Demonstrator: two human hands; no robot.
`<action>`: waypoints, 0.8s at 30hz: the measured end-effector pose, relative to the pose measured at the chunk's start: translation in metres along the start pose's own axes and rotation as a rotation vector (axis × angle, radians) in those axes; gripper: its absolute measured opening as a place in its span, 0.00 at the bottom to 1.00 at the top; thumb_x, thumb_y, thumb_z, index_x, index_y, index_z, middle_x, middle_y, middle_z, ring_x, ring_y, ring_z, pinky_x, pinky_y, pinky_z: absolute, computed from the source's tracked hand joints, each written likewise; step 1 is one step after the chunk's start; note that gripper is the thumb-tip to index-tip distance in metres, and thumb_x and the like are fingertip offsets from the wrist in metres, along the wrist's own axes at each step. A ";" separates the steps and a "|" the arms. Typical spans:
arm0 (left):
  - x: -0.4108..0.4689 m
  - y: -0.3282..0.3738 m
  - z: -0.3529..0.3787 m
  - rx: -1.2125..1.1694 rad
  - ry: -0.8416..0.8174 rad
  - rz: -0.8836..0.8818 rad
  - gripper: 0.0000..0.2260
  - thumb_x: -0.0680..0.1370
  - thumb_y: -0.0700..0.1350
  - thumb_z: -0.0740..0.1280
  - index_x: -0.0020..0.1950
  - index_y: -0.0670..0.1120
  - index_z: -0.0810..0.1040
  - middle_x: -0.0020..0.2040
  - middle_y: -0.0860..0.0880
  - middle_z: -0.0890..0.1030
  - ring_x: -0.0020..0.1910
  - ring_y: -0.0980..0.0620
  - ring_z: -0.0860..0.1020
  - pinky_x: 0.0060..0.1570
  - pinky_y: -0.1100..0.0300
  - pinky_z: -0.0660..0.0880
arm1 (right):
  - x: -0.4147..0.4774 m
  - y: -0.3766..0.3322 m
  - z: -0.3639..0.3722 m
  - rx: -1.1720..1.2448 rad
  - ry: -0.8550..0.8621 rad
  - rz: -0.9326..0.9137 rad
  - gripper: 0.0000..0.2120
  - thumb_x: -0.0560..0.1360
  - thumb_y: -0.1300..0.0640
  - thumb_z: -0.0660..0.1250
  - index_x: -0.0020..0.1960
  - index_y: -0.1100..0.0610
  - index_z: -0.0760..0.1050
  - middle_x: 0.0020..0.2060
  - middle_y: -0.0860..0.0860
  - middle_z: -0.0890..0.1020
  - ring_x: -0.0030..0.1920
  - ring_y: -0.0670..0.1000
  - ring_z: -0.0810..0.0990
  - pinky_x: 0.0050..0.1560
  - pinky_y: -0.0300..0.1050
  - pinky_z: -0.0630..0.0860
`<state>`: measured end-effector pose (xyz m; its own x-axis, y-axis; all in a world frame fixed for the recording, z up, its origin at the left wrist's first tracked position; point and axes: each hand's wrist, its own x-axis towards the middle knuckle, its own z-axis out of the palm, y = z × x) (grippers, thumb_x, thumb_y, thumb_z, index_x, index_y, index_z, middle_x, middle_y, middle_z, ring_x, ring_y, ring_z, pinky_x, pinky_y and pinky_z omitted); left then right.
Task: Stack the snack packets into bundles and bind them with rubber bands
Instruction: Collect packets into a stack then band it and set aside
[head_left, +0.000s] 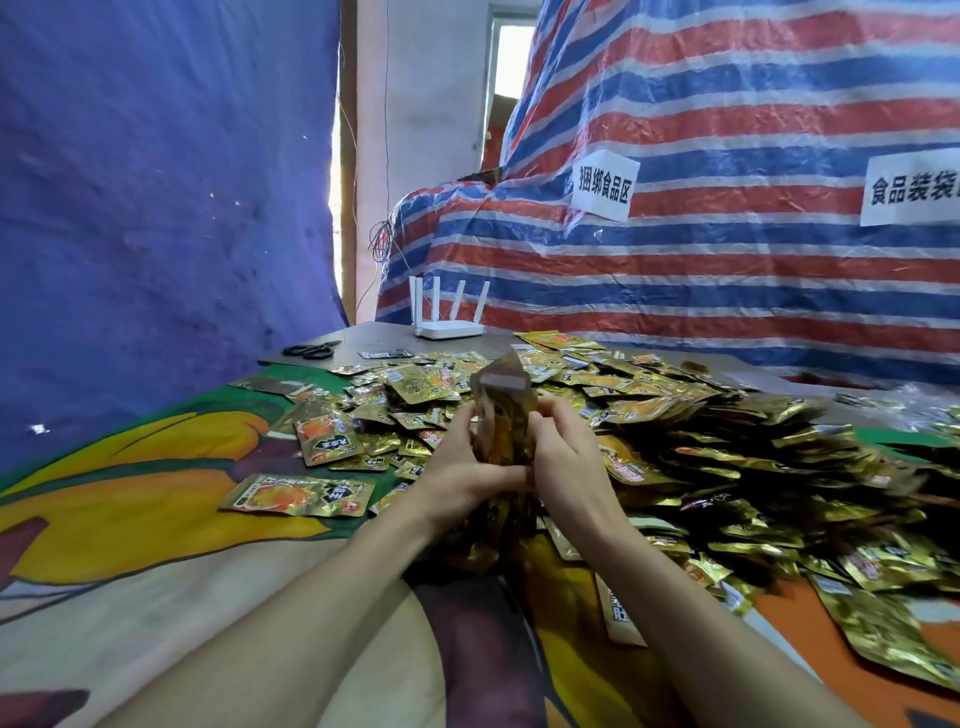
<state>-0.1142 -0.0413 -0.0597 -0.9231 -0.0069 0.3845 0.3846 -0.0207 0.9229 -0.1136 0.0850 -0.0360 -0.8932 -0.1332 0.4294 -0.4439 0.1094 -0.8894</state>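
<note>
A stack of gold snack packets (505, 415) stands upright on edge between my two hands at the middle of the view. My left hand (460, 470) grips its left side and my right hand (563, 457) grips its right side, thumbs meeting at the front. A large heap of loose gold packets (727, 441) spreads across the table to the right and behind. One packet with an orange picture (298, 494) lies flat to the left. No rubber band is visible.
A colourful patterned cloth (156, 519) covers the table. Black scissors (310, 351) and a white router (448, 327) sit at the far edge. A blue tarp (156, 208) hangs at left, a striped tarp with paper signs (727, 208) at right.
</note>
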 end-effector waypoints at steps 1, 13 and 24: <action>0.001 -0.001 0.000 0.005 0.021 0.033 0.34 0.61 0.36 0.77 0.65 0.42 0.70 0.53 0.40 0.84 0.50 0.48 0.85 0.46 0.57 0.80 | 0.000 0.000 -0.002 -0.035 0.000 -0.013 0.10 0.83 0.56 0.58 0.54 0.51 0.78 0.48 0.50 0.83 0.50 0.50 0.83 0.55 0.60 0.81; 0.000 0.005 -0.005 0.045 0.045 0.051 0.48 0.63 0.39 0.74 0.79 0.54 0.56 0.62 0.38 0.77 0.58 0.41 0.81 0.58 0.41 0.79 | 0.000 -0.006 -0.015 0.054 -0.117 0.051 0.07 0.79 0.58 0.67 0.56 0.55 0.79 0.47 0.53 0.84 0.45 0.52 0.84 0.38 0.44 0.81; -0.002 -0.001 0.002 0.225 -0.004 0.211 0.61 0.63 0.43 0.84 0.79 0.61 0.43 0.61 0.56 0.72 0.54 0.75 0.76 0.51 0.75 0.74 | 0.003 -0.001 -0.009 -0.015 -0.040 -0.092 0.18 0.81 0.41 0.62 0.51 0.55 0.79 0.45 0.51 0.84 0.46 0.47 0.84 0.44 0.41 0.78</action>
<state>-0.1126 -0.0390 -0.0611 -0.8228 0.0164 0.5681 0.5591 0.2024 0.8040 -0.1164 0.0933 -0.0328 -0.8454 -0.1822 0.5020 -0.5249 0.1101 -0.8440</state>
